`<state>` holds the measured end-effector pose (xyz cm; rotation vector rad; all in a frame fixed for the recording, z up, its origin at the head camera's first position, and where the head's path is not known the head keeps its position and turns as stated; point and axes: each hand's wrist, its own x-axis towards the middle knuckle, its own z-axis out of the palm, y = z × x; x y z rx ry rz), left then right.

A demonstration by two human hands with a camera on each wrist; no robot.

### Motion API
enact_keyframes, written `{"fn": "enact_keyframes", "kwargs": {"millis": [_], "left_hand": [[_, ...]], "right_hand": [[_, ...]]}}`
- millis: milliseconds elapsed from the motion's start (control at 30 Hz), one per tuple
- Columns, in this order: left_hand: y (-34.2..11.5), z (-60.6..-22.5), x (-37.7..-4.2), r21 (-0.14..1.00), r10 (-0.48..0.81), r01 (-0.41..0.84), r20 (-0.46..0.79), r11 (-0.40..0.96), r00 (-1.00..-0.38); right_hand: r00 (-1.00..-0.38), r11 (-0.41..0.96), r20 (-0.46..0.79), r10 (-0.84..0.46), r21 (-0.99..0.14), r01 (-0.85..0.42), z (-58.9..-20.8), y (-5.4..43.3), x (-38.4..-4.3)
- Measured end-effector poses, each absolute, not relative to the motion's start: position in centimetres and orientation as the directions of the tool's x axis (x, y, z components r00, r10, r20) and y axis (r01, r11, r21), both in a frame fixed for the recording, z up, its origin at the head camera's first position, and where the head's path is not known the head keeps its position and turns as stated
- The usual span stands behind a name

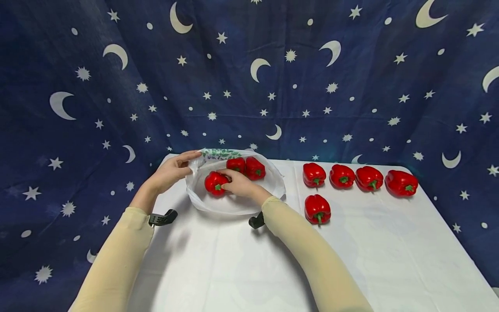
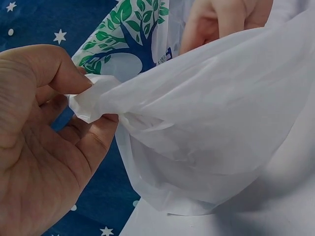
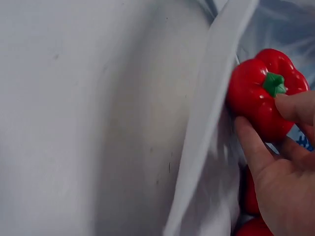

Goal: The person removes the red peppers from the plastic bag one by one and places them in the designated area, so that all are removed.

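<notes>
Right wrist view: our right hand (image 3: 288,189) pinches a red pepper (image 3: 250,96) inside the white bag (image 2: 211,128), left hand (image 2: 47,142) pinching the bag's rim; we'd judge the pepper light, stiff, slick, best held round its shoulders, the bag limp and tearable.

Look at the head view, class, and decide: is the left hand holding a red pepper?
No, the left hand pinches the edge of the white bag, while the right hand holds a red pepper.
</notes>
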<state>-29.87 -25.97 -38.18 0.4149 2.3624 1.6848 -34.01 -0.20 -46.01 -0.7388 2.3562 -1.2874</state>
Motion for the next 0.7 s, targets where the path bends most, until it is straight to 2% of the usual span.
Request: {"fn": "enact_keyframes", "kwargs": {"millis": [233, 700], "left_hand": [[-26.0, -38.1, -29.6, 0.943, 0.344, 0.103, -0.013, 0.317, -0.939], [-25.8, -38.3, -29.5, 0.945, 0.353, 0.104, -0.012, 0.309, -0.936]], "right_hand": [[-0.764, 0.427, -0.099, -0.637, -0.871, -0.243, -45.7, 2.1, -33.4], [-0.72, 0.314, -0.233, -0.654, -0.949, 0.022, -45.2, 3.5, -32.8]]}}
